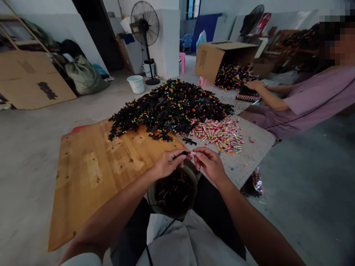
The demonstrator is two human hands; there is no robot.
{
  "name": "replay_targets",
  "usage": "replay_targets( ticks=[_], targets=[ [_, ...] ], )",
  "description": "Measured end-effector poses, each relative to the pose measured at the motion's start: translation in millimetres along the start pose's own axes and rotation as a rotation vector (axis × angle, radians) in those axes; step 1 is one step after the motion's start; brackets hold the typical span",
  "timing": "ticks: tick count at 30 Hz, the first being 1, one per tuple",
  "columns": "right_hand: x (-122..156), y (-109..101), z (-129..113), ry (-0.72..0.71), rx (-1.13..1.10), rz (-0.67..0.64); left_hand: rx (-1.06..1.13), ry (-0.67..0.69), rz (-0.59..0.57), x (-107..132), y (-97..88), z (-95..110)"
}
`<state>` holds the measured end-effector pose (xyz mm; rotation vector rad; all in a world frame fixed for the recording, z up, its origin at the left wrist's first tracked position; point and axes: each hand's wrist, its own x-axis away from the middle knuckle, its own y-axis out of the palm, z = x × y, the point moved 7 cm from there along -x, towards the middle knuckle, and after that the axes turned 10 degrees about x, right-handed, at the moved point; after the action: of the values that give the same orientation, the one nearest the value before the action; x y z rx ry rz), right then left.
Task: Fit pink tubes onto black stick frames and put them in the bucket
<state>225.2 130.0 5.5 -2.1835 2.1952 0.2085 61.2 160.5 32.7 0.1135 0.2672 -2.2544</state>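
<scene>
My left hand (169, 162) is closed on a small black toy gun (181, 154). Pinched in the fingers of my right hand (210, 162) is a small pink-and-white tube (192, 153); its end meets the toy gun's end, and my fingers partly hide both. Just beyond my hands lies a large heap of black toy guns (166, 107) with orange and green tips. To its right spreads a pile of pink, white and yellow tubes (222, 133). Below my hands, between my knees, stands a round bucket (151, 195) with dark pieces and some tubes inside.
The wooden board (83, 177) adjoins a grey speckled tabletop (257, 142). Across it at right, a co-worker's hand (255, 85) reaches into pieces spilling from a tipped cardboard box (209, 61). A fan (144, 26) and white bucket (135, 85) stand behind; a plastic bag (257, 183) lies below right.
</scene>
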Motion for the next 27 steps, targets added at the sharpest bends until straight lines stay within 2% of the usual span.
replay_targets(
  ticks=[3,6,14,20,22,27],
  targets=[
    [1,2,3,0.010,-0.092,-0.004,0.072,-0.022,-0.023,0,1.8,3],
    [2,1,1,-0.023,-0.064,0.006,0.067,0.001,-0.035,1,2.1,7],
    [11,-6,-15,-0.079,0.285,0.061,-0.111,0.141,-0.016,5,1.3,13],
    [13,-2,-46,-0.239,0.582,0.036,-0.240,0.187,-0.038,6,4.8,18],
    [11,-3,-47,-0.225,0.587,0.004,-0.224,0.145,-0.040,6,4.5,16],
    [1,-5,-21,0.013,0.347,-0.144,-0.112,-0.087,-0.119,5,8.6,-1]
  ],
)
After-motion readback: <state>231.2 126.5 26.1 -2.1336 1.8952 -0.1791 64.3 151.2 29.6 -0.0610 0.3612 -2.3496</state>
